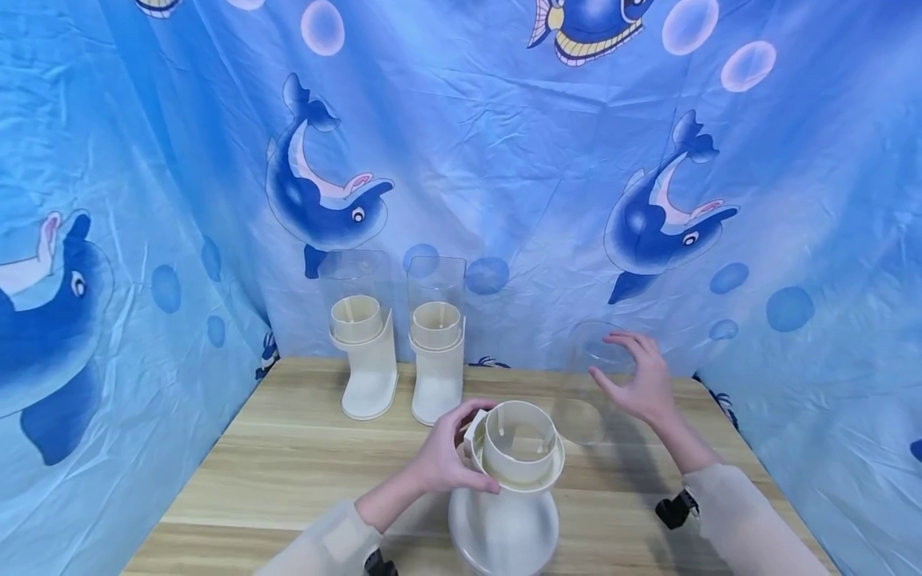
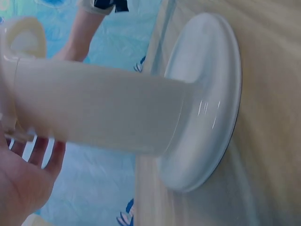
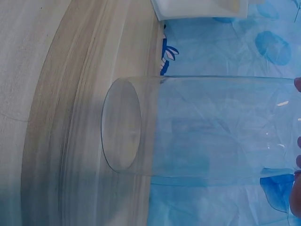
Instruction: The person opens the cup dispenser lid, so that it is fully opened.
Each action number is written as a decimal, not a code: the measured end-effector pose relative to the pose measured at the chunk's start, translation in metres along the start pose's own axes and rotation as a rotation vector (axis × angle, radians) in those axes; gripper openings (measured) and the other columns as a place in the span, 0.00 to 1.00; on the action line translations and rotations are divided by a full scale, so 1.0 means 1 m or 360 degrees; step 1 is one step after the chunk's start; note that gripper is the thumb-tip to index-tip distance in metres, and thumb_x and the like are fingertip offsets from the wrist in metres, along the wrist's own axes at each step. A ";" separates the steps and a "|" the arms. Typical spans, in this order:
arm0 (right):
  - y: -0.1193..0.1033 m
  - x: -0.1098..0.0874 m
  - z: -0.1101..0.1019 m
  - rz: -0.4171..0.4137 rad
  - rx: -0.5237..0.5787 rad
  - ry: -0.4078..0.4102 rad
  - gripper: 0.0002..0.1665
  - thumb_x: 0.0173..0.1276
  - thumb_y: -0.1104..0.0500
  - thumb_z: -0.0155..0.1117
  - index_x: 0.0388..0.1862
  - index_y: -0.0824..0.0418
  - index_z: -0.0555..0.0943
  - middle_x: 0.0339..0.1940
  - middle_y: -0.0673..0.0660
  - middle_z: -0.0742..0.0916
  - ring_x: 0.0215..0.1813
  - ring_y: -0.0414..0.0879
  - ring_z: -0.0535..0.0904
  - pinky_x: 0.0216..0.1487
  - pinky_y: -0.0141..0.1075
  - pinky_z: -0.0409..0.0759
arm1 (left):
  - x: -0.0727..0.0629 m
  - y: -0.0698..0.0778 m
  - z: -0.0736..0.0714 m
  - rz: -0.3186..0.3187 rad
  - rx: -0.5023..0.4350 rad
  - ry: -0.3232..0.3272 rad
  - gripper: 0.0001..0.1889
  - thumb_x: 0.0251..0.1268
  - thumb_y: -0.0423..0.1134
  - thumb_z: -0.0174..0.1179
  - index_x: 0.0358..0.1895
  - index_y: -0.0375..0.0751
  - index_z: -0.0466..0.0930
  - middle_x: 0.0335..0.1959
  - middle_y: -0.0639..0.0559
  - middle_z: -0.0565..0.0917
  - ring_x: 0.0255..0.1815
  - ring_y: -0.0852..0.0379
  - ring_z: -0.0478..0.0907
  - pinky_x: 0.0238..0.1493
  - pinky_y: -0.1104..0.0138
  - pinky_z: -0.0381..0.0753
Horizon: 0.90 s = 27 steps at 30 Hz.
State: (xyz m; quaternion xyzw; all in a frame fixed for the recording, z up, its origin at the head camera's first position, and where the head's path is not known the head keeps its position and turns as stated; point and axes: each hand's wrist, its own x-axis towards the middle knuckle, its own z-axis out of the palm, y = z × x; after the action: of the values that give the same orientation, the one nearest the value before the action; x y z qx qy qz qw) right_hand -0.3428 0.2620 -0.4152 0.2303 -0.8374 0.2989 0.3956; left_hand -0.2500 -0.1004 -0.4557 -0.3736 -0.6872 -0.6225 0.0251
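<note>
My left hand (image 1: 454, 456) curls round the cup-like top of a cream stand (image 1: 524, 476), thumb at the front of its rim. In the left wrist view, the stand's thick column (image 2: 99, 103) rises from a wide round base (image 2: 225, 94) on the table. My right hand (image 1: 644, 380) holds a clear open-ended cylinder (image 1: 585, 400) near its upper end, thumb and fingers on opposite sides of the wall. The right wrist view shows the clear cylinder (image 3: 211, 127) with its lower rim close over the wood; only fingertips (image 3: 296, 190) show at the edge.
Behind my left hand stand two cream dispensers, one on the left (image 1: 367, 376) and one beside it (image 1: 438, 376), each with a clear cylinder on top. A blue curtain (image 1: 490, 160) with printed dolphins surrounds the wooden table (image 1: 288, 448) at the back and sides.
</note>
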 end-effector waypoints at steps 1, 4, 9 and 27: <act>0.000 0.001 0.000 -0.0011 -0.0013 -0.0002 0.33 0.51 0.55 0.83 0.55 0.68 0.85 0.57 0.68 0.87 0.61 0.67 0.78 0.63 0.60 0.73 | 0.002 -0.001 -0.002 0.0004 -0.0021 -0.0043 0.53 0.32 0.28 0.85 0.73 0.33 0.72 0.64 0.35 0.82 0.62 0.62 0.81 0.67 0.65 0.83; 0.001 0.003 -0.002 -0.0025 -0.0054 -0.0024 0.33 0.51 0.53 0.83 0.55 0.68 0.85 0.56 0.68 0.87 0.60 0.67 0.78 0.62 0.60 0.74 | 0.007 -0.001 -0.008 0.0016 -0.0064 -0.0157 0.52 0.36 0.27 0.83 0.74 0.33 0.70 0.65 0.33 0.81 0.63 0.61 0.80 0.69 0.66 0.81; 0.002 0.004 -0.002 0.0002 -0.0089 -0.0074 0.33 0.53 0.52 0.82 0.55 0.66 0.84 0.55 0.66 0.86 0.59 0.66 0.77 0.61 0.61 0.74 | 0.008 0.000 -0.009 0.0067 -0.0005 -0.0202 0.56 0.34 0.29 0.85 0.76 0.35 0.67 0.66 0.35 0.80 0.65 0.59 0.79 0.70 0.65 0.81; -0.003 0.003 -0.003 0.0003 -0.0052 -0.0091 0.32 0.54 0.56 0.81 0.56 0.67 0.82 0.54 0.67 0.84 0.60 0.66 0.76 0.62 0.63 0.73 | 0.015 -0.009 -0.018 0.0002 -0.0116 -0.0337 0.54 0.36 0.24 0.81 0.76 0.31 0.65 0.68 0.32 0.77 0.67 0.61 0.78 0.74 0.66 0.78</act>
State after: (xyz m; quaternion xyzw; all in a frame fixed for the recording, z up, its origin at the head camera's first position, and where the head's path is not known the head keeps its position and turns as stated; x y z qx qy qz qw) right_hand -0.3410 0.2609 -0.4106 0.2316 -0.8533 0.2787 0.3750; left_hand -0.2736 -0.1087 -0.4517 -0.4384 -0.6628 -0.6040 -0.0609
